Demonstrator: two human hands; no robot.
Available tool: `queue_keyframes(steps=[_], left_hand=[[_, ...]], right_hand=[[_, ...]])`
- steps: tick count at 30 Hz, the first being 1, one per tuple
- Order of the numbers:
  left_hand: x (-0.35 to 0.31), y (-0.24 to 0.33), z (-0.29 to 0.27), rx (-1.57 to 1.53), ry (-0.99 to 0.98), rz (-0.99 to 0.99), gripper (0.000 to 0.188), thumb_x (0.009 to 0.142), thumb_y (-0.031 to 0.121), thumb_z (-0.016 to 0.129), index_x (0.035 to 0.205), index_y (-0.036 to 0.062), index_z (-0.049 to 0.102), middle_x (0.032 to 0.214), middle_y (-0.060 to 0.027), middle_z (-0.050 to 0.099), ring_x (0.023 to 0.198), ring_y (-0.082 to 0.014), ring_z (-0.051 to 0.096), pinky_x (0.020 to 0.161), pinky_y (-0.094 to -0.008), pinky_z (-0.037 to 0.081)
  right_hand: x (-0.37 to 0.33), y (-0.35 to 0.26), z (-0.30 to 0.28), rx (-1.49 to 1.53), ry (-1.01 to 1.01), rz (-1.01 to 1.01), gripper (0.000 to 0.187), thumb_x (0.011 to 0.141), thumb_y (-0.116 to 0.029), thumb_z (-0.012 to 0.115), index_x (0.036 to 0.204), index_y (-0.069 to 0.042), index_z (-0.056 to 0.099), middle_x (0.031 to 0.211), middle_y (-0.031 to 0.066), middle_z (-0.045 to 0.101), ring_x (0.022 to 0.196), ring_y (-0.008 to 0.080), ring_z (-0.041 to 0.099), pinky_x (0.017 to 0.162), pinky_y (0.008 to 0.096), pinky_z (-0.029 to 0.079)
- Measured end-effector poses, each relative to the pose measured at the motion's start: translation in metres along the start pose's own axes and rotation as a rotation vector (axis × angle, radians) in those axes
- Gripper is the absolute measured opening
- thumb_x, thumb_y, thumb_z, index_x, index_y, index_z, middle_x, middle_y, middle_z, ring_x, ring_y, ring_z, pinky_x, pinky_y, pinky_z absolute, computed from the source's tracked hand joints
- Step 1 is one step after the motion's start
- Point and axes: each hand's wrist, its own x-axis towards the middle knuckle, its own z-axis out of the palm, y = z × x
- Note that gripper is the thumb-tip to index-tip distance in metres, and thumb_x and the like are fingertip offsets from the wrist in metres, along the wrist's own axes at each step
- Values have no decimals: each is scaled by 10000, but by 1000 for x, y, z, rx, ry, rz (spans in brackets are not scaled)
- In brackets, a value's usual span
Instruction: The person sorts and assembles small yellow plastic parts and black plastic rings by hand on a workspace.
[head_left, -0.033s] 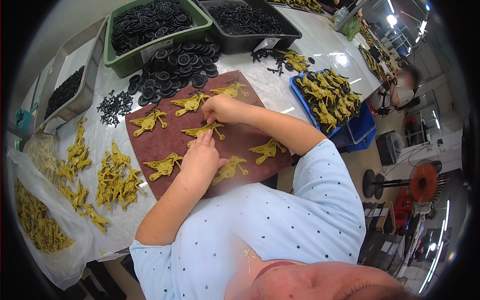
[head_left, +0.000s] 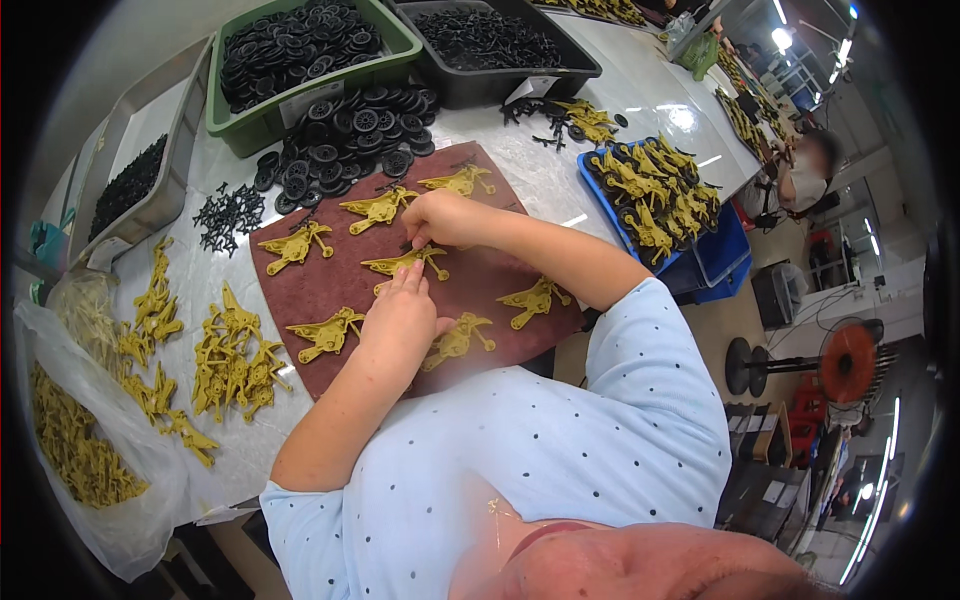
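Observation:
A yellow plastic frame-like part (head_left: 420, 262) lies on the brown-red cloth mat (head_left: 465, 280) between my hands. My left hand (head_left: 400, 312) reaches over its near side, fingers outstretched and resting on it, thumb apart. From the right, my right hand (head_left: 440, 217) comes down at the part's far edge. Its thumb and fingers pinch a small black plastic piece (head_left: 407, 246), mostly hidden. Several more yellow parts are spread over the mat, such as one at the left (head_left: 296, 246), one near my left wrist (head_left: 325, 333) and one at the right (head_left: 533, 302).
Black wheels (head_left: 345, 140) are heaped beyond the mat, below a green bin (head_left: 215, 100) of wheels and a black bin (head_left: 590, 72) of small pieces. Loose yellow parts (head_left: 235, 360) lie left. A blue tray (head_left: 590, 190) of assembled pieces stands right. A person (head_left: 805, 175) sits farther off.

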Motion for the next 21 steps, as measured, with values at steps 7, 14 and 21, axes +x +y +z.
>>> queue_keyframes(steps=[7, 14, 21], left_hand=[[-2, -5, -3, -65, -11, 10, 734, 786, 454, 649, 1235, -102, 484, 1386, -222, 406, 1275, -318, 418, 1024, -373, 382], [-4, -4, -2, 27, 0, 13, 704, 798, 435, 645, 1255, -77, 485, 1386, -210, 412, 1283, -321, 406, 1039, -378, 363], [-60, -9, -32, -92, 107, 82, 684, 788, 426, 650, 1234, -72, 503, 1360, -220, 436, 1278, -338, 399, 1051, -412, 334]], right_hand=[[-14, 12, -32, 44, 448, -59, 144, 775, -86, 644, 905, -74, 704, 865, 132, 673, 830, 277, 641, 757, 353, 496], [-44, 175, -98, -593, 633, 619, 269, 756, -41, 604, 1019, -29, 658, 1003, 203, 640, 928, 358, 613, 799, 410, 495], [-61, 152, -95, -407, 615, 445, 202, 724, -169, 695, 857, -17, 690, 795, 191, 670, 754, 287, 660, 682, 407, 500]])
